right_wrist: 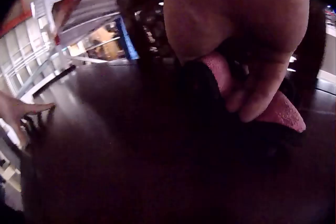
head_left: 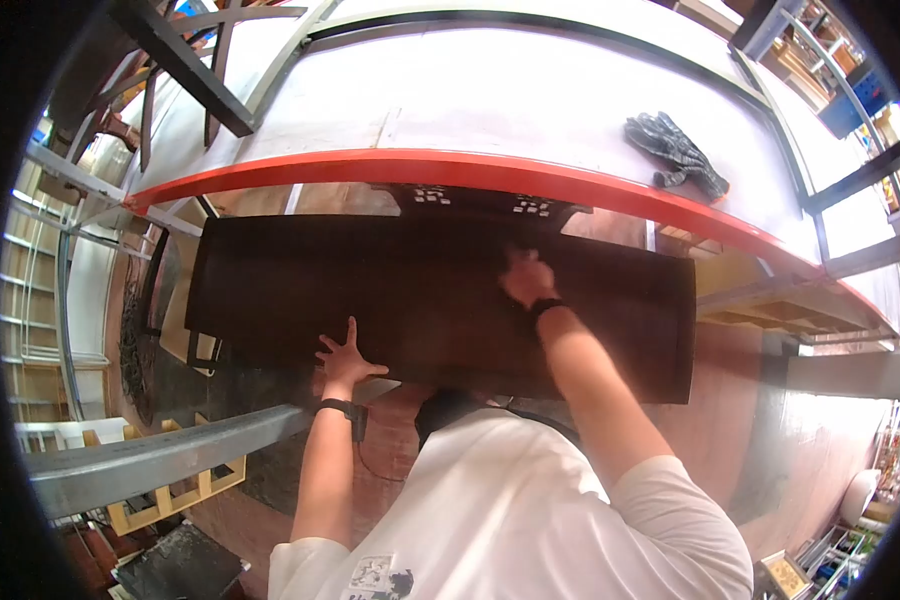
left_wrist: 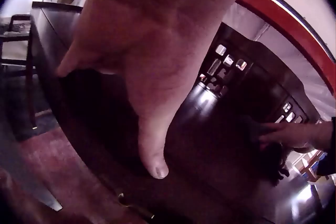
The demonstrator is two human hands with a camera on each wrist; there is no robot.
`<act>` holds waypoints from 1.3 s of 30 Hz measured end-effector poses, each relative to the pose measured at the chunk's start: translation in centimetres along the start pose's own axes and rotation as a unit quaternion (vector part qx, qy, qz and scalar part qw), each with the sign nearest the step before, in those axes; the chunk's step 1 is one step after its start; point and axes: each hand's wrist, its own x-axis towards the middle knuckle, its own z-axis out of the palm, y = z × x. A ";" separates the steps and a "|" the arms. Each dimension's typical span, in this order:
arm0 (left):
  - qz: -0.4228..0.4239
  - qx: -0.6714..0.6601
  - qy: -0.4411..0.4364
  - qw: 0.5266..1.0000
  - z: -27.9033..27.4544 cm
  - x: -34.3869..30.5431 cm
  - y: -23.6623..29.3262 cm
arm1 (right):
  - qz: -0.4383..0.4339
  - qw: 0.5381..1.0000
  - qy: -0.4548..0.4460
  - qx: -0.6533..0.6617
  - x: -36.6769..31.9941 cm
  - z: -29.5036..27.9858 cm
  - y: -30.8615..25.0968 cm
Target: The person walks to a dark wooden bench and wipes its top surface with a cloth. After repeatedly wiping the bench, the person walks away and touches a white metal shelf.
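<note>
Centrally, the right hand (head_left: 528,278) grips a pink-and-black pad (right_wrist: 286,115) against the dark wooden surface (head_left: 420,290); the left hand (head_left: 343,365), fingers spread, lies at its near edge. Beyond runs a red rail (head_left: 390,158). The step appears to be surface rubbing; another stroke would call for level pad contact.

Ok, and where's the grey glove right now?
In the head view, the grey glove lies at the upper right, on the white surface close to its red edge, farther out than the right hand.
</note>
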 end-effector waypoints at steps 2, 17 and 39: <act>-0.013 -0.007 -0.008 1.000 -1.2 -1.0 0.6 | -0.099 0.992 -0.054 -0.049 -1.7 -0.3 -6.9; -0.008 -0.031 -0.020 0.999 -2.2 -2.0 1.3 | 0.047 0.998 -0.005 0.032 0.8 -2.1 -1.8; 0.044 -0.032 0.001 0.999 0.4 0.3 -0.7 | 0.219 0.965 0.128 0.061 -10.7 -0.6 17.3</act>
